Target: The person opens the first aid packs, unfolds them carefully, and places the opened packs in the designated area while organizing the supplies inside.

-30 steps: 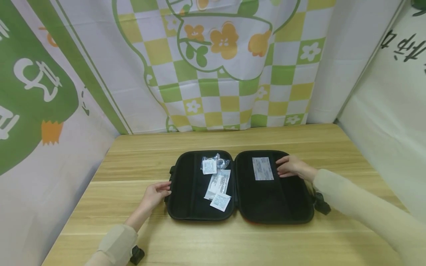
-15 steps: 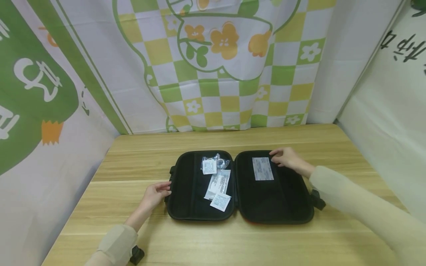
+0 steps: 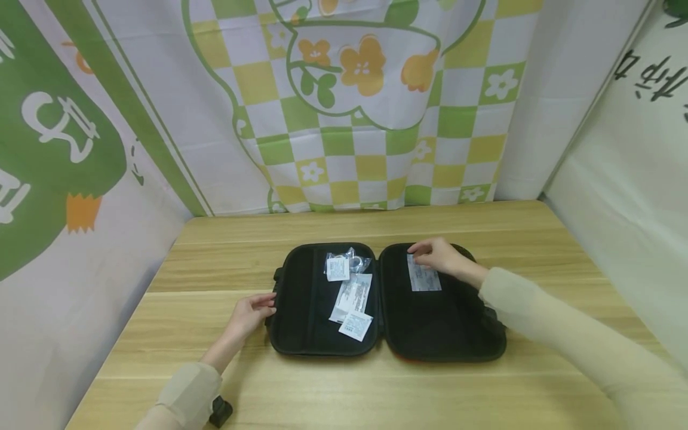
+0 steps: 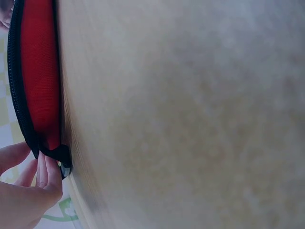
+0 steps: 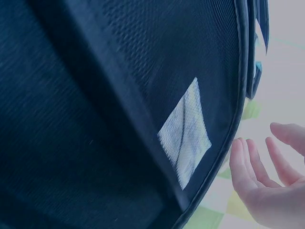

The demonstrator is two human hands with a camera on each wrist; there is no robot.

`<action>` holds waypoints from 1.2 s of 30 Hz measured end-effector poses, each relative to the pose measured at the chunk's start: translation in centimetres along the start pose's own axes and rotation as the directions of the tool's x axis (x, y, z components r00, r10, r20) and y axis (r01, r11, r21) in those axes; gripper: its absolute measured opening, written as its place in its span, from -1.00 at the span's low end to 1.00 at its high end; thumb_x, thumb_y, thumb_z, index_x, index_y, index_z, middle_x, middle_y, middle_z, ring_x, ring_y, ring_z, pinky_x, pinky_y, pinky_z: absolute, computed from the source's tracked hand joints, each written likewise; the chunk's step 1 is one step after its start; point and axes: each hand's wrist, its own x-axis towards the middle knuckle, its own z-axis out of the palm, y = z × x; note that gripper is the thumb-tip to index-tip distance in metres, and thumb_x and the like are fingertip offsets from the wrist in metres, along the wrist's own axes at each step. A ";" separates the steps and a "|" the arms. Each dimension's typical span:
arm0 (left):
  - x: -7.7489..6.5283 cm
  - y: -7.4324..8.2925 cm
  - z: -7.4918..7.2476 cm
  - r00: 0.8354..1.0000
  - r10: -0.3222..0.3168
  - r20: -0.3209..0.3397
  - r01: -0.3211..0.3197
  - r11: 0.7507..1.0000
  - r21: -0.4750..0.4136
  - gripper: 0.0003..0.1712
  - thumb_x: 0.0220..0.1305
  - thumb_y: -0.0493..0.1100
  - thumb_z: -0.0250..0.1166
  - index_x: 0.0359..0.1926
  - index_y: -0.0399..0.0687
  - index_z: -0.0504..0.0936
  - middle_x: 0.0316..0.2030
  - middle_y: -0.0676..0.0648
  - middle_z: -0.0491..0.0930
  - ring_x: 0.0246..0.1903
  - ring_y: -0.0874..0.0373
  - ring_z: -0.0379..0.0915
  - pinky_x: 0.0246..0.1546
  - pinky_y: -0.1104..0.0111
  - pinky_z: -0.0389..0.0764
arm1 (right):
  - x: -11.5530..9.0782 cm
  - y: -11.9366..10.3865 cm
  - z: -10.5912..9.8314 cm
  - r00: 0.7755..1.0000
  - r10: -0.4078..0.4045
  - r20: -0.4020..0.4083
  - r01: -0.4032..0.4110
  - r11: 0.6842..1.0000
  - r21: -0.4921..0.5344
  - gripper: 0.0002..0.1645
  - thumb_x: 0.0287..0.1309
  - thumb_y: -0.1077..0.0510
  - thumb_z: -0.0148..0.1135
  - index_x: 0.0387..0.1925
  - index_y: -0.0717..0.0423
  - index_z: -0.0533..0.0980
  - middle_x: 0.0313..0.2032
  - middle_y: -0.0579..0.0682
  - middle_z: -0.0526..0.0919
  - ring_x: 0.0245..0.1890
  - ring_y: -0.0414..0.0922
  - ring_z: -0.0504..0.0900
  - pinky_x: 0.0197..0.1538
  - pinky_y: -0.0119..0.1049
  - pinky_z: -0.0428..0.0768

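Note:
A zippered case [image 3: 430,328] lies unfolded on the table, black inside, with a red fabric outside showing in the left wrist view. My left hand [image 3: 252,313] pinches its left edge, thumb on one side of the zippered rim [image 4: 19,114] and fingers on the other. Over the back of the right half is my right hand [image 3: 442,257], its fingers loosely bent and nothing between them. Below it lies a white printed packet [image 3: 427,280], partly covered by the hand in the head view and showing whole as a pale patch [image 5: 187,136] in the right wrist view.
In the left half lie two small square sachets [image 3: 337,269], a longer white packet [image 3: 349,298] and a clear bag [image 3: 359,263] with ring-shaped items. The wooden table [image 3: 322,394] extends around the case. A patterned cloth [image 3: 355,143] hangs behind.
My right hand has moved left across the case's right half, from beside the white packet to over its upper part. The left hand and the packets have stayed where they were.

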 end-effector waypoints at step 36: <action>0.2 -0.3 -0.1 1.000 0.010 -0.004 -0.010 1.000 0.014 -0.57 0.11 -0.36 0.15 0.06 -0.32 0.43 -0.12 -0.24 0.50 -0.11 -0.02 0.44 -0.02 0.19 0.42 | 1.5 -3.7 6.3 0.921 -0.322 0.220 0.372 0.896 -0.244 -0.67 -0.13 0.24 0.32 -0.22 0.21 0.56 -0.13 0.09 0.57 -0.04 0.04 0.47 0.02 -0.06 0.41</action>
